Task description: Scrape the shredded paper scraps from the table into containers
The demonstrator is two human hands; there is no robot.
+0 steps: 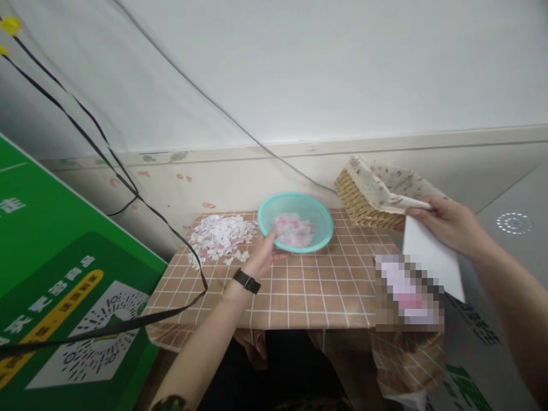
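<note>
My left hand (266, 252), with a dark band on its wrist, grips the near left rim of a turquoise plastic basin (295, 248). Pink and white paper scraps (294, 229), blurred, lie inside the basin. To its left, a heap of torn white and pink paper scraps (222, 235) is spread on the table. My right hand (449, 221) is closed on the cloth-lined edge of a wicker basket (366, 200), which is tilted over the table's right side. A white sheet (430, 257) hangs just under that hand; whether the fingers hold it too is unclear.
The small table (295, 302) has a brown checked cover and stands against the wall. A pixelated object (406, 294) lies at its right front corner. A green printed board (64, 268) leans at the left, with black straps (160, 217) hanging across it.
</note>
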